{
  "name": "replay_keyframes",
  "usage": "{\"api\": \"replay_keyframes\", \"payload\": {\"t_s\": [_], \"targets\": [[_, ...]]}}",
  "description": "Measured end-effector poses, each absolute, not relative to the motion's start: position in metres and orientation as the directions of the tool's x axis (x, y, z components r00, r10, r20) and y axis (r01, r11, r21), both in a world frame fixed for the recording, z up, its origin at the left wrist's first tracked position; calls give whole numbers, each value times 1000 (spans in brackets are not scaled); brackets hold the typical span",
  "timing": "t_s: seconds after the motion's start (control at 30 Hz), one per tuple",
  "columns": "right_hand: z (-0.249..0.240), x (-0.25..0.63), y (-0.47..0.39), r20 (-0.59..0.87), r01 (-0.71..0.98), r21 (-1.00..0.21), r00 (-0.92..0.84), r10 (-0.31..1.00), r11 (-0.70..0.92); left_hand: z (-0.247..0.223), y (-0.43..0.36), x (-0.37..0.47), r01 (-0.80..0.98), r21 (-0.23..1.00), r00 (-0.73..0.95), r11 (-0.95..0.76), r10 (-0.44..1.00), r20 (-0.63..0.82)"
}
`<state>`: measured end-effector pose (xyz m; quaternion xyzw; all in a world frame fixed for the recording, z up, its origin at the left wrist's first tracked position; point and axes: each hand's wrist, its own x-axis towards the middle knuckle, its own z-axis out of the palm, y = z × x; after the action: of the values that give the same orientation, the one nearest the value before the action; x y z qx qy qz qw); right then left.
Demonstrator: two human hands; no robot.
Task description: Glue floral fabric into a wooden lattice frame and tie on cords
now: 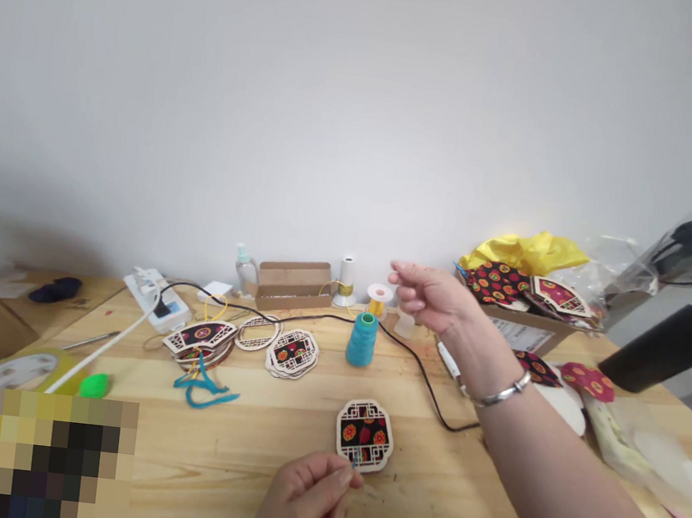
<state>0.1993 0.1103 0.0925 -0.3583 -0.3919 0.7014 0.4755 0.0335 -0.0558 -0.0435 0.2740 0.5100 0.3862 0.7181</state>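
Observation:
My left hand (312, 498) is closed in a pinch at the lower edge of a wooden lattice piece (364, 435) with dark, red-flowered fabric. A bit of blue thread shows at its fingertips. My right hand (432, 294), wearing a silver bracelet (503, 391) on its wrist, is raised to the right of centre with thumb and forefinger together; anything thin between them is too small to make out. Below and left of it stands a cone of blue thread (361, 341).
Stacked lattice pieces (292, 354) and blue strips (202, 388) lie left of centre. Behind are a cardboard box (294, 287), thread spools (347, 282) and a spray bottle (246, 269). A black cable (426, 379) crosses the table; a filled carton (521, 331) stands right.

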Motion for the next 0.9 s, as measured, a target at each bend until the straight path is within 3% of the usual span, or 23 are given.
{"api": "replay_keyframes", "payload": {"t_s": [0.17, 0.3, 0.43, 0.53, 0.67, 0.83, 0.9], "targets": [[143, 216, 110, -38, -396, -909, -242, 970, -134, -47, -56, 33, -280, 791, 191, 543, 840, -508], [186, 239, 94, 130, -302, -949, -125, 984, 87, -46, -58, 35, -292, 793, 198, 534, 845, -496], [192, 259, 84, 298, 72, -952, -9, 955, 298, -37, -62, 38, -344, 787, 171, 511, 859, -483], [153, 267, 82, 221, 331, -916, -58, 974, 228, -32, -64, 40, -346, 794, 193, 500, 866, -462], [79, 276, 53, -48, 745, -660, -165, 985, 93, -33, -64, 42, -337, 781, 203, 525, 851, -484], [10, 319, -23, -91, 953, -300, 5, 996, -32, -32, -61, 44, -357, 769, 196, 531, 847, -494], [-15, 344, -51, -44, 998, -54, 28, 999, -30, -31, -59, 45, -359, 766, 183, 534, 845, -503]]}}
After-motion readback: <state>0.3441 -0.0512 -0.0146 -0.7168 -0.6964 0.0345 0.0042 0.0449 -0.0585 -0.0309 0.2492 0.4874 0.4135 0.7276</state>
